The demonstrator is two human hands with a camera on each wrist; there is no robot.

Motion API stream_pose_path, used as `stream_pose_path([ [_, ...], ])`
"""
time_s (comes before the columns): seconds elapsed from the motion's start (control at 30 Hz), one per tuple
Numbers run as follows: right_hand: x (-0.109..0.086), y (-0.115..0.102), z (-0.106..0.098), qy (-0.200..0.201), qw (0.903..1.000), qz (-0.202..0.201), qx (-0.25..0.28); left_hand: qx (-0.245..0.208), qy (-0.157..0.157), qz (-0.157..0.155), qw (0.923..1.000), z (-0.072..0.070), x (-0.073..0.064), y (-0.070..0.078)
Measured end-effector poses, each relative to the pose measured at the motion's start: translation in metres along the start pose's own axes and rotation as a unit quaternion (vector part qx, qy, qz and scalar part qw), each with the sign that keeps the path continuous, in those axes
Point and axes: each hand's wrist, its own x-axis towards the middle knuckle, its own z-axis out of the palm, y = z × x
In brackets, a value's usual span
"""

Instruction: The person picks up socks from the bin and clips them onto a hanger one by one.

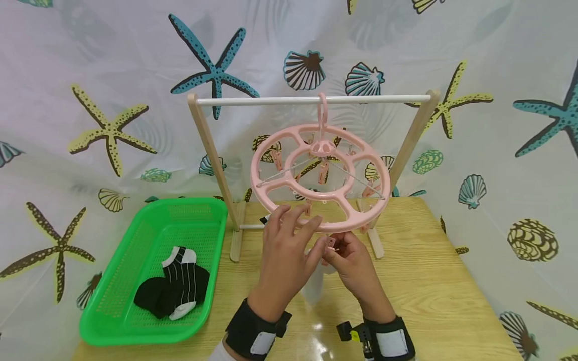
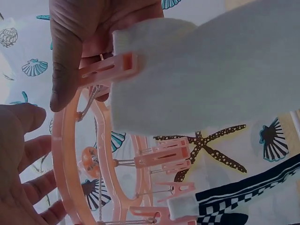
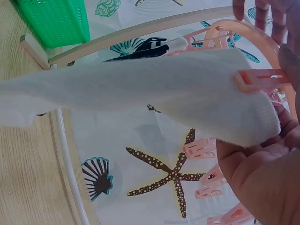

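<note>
A round pink clip hanger (image 1: 359,218) hangs at a tilt in front of me. My left hand (image 1: 289,250) is at its near rim, fingers loosely extended against the ring. Just below that rim, my right hand (image 1: 356,265) pinches a pink clothespin (image 2: 110,68) between thumb and fingers. A white sock (image 2: 201,79) has its cuff in the jaws of this clothespin and stretches away downward, the right fingers behind the cuff in the right wrist view. On another clip hangs a dark sock with a checkered pattern (image 2: 243,197), its white end gripped.
The hanger hooks over a white rail (image 1: 266,101) on a wooden stand (image 1: 212,155). Left of it, a green basket (image 1: 113,281) holds black and striped socks (image 1: 180,281). Several other pink clips (image 3: 201,149) dangle from the ring. A patterned curtain stands behind the wooden table (image 1: 433,281).
</note>
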Motion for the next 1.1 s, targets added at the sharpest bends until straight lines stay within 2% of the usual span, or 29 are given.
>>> stream_pose_path([
  [0.1,0.001,0.001,0.001,0.0,0.9999,0.006,-0.01,0.011,-0.014,-0.022,0.9996,0.004,0.0,-0.002],
  [0.23,0.001,0.001,0.001,-0.002,0.9996,0.017,-0.021,0.005,-0.009,-0.042,0.9991,0.007,0.0,-0.003],
  [0.53,-0.001,-0.027,0.007,-0.001,0.9999,0.005,-0.013,-0.015,0.01,-0.049,0.9986,0.006,0.002,-0.008],
  [0.73,-0.002,-0.03,0.008,0.017,0.9982,0.007,-0.057,-0.022,0.006,-0.049,0.9985,0.005,0.003,-0.015],
  [0.87,-0.006,-0.024,0.006,0.033,0.9983,0.022,-0.042,-0.024,-0.001,-0.045,0.9987,0.003,0.003,-0.019],
  [0.97,-0.012,-0.016,0.001,0.059,0.9975,0.026,-0.029,-0.026,-0.005,-0.043,0.9987,0.001,0.003,-0.021],
  [1.1,-0.022,-0.01,-0.009,0.144,0.9892,0.013,-0.024,-0.033,-0.001,-0.037,0.9988,-0.001,0.004,-0.024],
])
